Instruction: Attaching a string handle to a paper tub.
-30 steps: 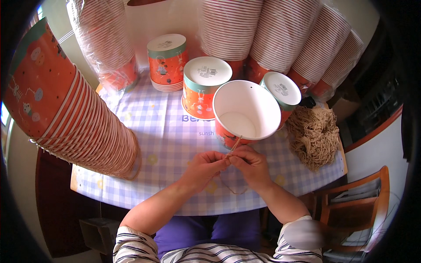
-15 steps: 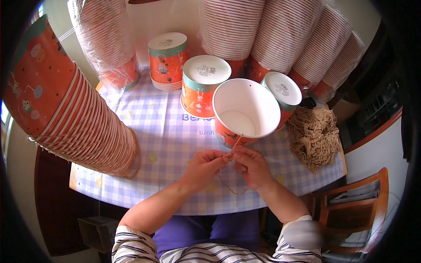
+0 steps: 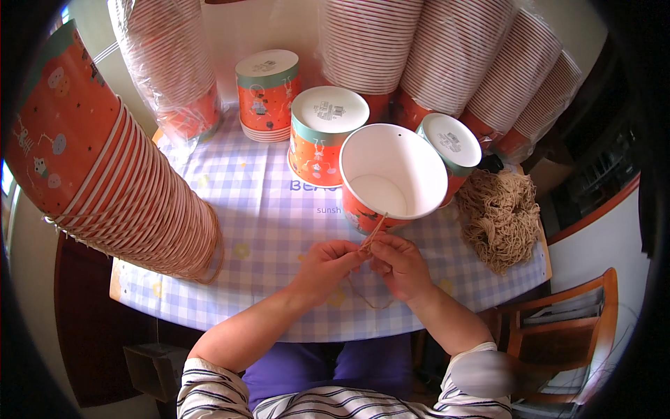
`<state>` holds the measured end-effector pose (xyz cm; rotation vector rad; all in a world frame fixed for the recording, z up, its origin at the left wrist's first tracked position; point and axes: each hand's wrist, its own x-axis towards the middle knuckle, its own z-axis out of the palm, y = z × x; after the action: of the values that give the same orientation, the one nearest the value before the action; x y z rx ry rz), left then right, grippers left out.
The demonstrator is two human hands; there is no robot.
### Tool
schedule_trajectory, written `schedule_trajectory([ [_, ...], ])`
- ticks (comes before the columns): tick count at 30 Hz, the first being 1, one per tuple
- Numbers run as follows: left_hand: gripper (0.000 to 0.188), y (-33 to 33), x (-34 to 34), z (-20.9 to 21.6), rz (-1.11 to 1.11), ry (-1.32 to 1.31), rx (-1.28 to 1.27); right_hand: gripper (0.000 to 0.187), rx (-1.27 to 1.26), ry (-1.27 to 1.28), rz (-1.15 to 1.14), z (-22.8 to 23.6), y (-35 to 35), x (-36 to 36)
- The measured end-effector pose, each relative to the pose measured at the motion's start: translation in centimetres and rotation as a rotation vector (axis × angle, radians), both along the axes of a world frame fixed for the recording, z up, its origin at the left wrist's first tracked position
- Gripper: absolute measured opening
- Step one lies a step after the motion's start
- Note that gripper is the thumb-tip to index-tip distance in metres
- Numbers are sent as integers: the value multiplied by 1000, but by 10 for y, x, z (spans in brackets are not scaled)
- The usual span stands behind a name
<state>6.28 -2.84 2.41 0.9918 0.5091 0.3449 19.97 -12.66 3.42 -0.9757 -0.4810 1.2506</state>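
Note:
An orange paper bucket (image 3: 366,219) with a white inside stands upright in front of me, its mouth tilted toward me. Tan string (image 3: 377,228) runs from its near rim down into my fingers. My left hand (image 3: 326,264) pinches the string from the left. Close against it, my right hand (image 3: 399,264) also pinches the string, fingertips nearly touching the left ones. A loose length of the string hangs in a loop below both hands. A small hole shows in the bucket's far wall. Exactly how the strands cross between my fingertips is hidden.
A tangled heap of tan string (image 3: 500,220) lies at the right. Upside-down buckets (image 3: 324,150) stand behind the open one. A tall leaning stack of buckets (image 3: 139,188) is at the left. Plastic-wrapped stacks (image 3: 370,49) line the back. A wooden chair (image 3: 558,335) stands at lower right.
Both hands stay almost in place, with the fingertips shifting slightly on the string near the rim. The bucket and the other things look unmoved.

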Motion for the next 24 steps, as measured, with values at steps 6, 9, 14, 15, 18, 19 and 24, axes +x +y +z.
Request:
schedule_trajectory([
  [6, 11, 0, 0, 0, 3, -39, -5, 11, -54, -100, -33, 3, -1, -1],
  [9, 10, -1, 0, 0, 38, -38, -22, 9, 4, -231, -107, 11, 1, -8],
  [14, 10, -3, 1, 6, 94, -107, -42, 8, -2, -280, -122, 5, -1, -4],
  [15, 10, -3, 1, 5, 93, -107, -42, 8, -10, -275, -115, 4, -1, -3],
  [18, 10, -3, 1, 4, 107, -120, -10, 8, -25, -305, -113, 3, -2, -3],
  [19, 10, -3, 1, 4, 110, -119, 5, 8, -25, -305, -114, 3, -2, -3],
  [24, 11, -3, 0, 6, 107, -70, 88, 8, -27, -284, -112, 4, -3, -2],
])
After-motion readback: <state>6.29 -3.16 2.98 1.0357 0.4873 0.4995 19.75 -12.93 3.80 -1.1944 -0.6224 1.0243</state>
